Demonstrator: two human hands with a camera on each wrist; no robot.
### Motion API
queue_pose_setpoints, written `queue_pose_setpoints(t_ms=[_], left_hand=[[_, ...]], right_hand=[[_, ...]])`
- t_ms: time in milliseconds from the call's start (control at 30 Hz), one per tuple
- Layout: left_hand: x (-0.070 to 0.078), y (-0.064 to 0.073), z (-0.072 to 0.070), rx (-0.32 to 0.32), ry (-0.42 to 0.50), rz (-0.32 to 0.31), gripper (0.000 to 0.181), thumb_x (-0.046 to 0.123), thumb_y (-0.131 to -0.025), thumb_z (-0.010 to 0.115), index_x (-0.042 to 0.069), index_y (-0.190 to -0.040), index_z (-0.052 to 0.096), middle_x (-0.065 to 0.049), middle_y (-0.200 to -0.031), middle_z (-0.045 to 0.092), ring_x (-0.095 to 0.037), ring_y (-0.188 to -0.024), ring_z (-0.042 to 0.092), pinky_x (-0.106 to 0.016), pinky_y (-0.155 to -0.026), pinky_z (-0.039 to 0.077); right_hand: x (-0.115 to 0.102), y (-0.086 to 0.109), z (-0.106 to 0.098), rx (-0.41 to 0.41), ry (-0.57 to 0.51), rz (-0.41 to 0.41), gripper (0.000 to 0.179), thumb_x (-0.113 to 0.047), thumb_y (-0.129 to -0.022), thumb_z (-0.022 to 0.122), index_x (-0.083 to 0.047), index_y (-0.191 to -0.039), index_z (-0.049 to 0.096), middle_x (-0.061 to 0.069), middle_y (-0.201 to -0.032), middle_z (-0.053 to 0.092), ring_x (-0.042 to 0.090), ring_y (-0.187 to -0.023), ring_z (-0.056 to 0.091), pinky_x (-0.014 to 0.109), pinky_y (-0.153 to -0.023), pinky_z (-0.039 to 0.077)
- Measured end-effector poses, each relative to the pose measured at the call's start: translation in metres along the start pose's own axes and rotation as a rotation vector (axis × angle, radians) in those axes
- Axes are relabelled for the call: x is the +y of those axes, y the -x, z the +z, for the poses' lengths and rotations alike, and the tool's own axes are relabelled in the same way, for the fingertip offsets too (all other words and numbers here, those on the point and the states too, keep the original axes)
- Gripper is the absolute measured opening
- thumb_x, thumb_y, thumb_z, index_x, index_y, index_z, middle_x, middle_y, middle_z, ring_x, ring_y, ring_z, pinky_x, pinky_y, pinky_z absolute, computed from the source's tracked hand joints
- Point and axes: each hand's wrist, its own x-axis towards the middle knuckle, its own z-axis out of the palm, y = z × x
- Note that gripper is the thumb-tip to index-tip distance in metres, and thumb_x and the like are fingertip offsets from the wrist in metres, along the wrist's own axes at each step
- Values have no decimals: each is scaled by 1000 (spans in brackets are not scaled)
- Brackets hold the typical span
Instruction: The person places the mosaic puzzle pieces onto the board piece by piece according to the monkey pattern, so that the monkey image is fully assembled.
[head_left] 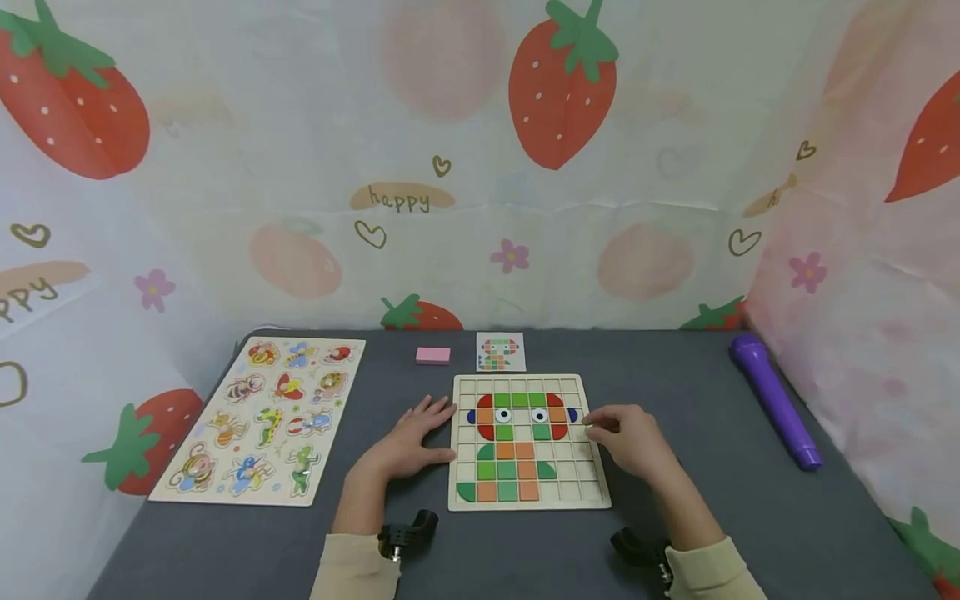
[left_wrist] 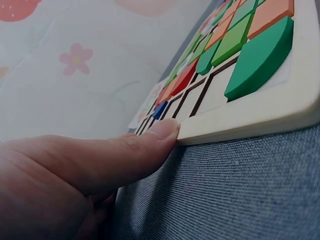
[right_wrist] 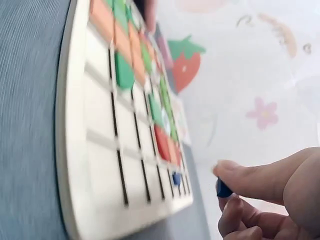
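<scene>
A wooden grid board [head_left: 573,479] lies on the table, filled in part with red, orange, green and blue pieces and two white eye pieces [head_left: 503,415]. My left hand [head_left: 401,446] rests at the board's left edge, fingers spread. In the left wrist view, its thumb [left_wrist: 162,131] touches the wooden rim. Just off the right edge is my right hand [head_left: 633,437], pinching a small dark blue piece [right_wrist: 224,189] between thumb and fingers. A matching blue piece [right_wrist: 176,178] sits in a cell near the board's edge.
A picture card [head_left: 501,364] with a similar coloured pattern lies behind the board, beside a pink block [head_left: 433,356]. An insect picture board [head_left: 251,492] is at the left. At the right lies a purple tube [head_left: 776,404]. Strawberry-printed cloth hangs behind the table.
</scene>
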Motion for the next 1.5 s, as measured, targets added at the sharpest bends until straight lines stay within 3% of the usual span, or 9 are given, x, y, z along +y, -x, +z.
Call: queue_pose_setpoints(t_ms=[133, 600, 800, 933, 1133, 1333, 1500], left_hand=[[-2, 0, -1, 1, 4, -2, 79, 38, -91, 75, 22, -158, 37, -2, -168, 25, -31, -158, 6, -61, -124, 12], [-1, -2, 0, 1, 6, 2, 79, 38, -90, 76, 22, -158, 38, -1, -168, 25, -30, -158, 6, -61, -124, 11], [-1, -2, 1, -1, 2, -9, 79, 38, -90, 76, 24, -158, 38, 0, -168, 25, -29, -158, 6, -60, -125, 10], [0, -2, 0, -1, -4, -12, 78, 39, -90, 75, 24, -158, 38, -1, -168, 24, -30, -158, 5, -62, -124, 11], [-1, -1, -2, 0, -13, -3, 77, 38, -91, 74, 23, -158, 38, -1, -168, 25, -30, -158, 6, -61, -124, 11], [-2, -1, 0, 3, -10, 2, 77, 38, -91, 75, 23, -157, 39, -1, -168, 26, -30, -158, 7, -61, -124, 11], [-1, 0, 1, 7, -6, 1, 77, 37, -90, 75, 23, -157, 39, -1, -168, 26, -29, -158, 7, -60, -125, 10]], right_hand=[[-13, 0, 5, -33, -36, -17, 15, -18, -97, 69, -10, -107, 77, 2, -99, 73, 18, -90, 65, 36, -74, 55], [-46, 0, 41, -74, -196, -41, 6, -10, -90, 76, -11, -95, 74, -2, -84, 70, 13, -79, 63, 32, -69, 52], [-57, -6, 61, -101, -210, -64, 6, -14, -88, 79, -18, -87, 74, -3, -86, 67, 16, -75, 59, 31, -64, 49], [-65, -10, 75, -121, -214, -93, 2, -15, -88, 78, -16, -89, 77, -2, -82, 69, 16, -77, 59, 31, -66, 50], [-83, -12, 98, -146, -125, -150, 7, -17, -91, 76, -13, -96, 80, -5, -84, 71, 12, -77, 61, 31, -69, 52], [-97, -10, 114, -149, -28, -154, 4, -18, -90, 78, -16, -86, 76, -7, -72, 65, 12, -65, 55, 28, -60, 45], [-102, -9, 122, -163, 23, -133, 6, -19, -89, 78, -17, -83, 78, -8, -72, 66, 12, -69, 56, 30, -63, 47]])
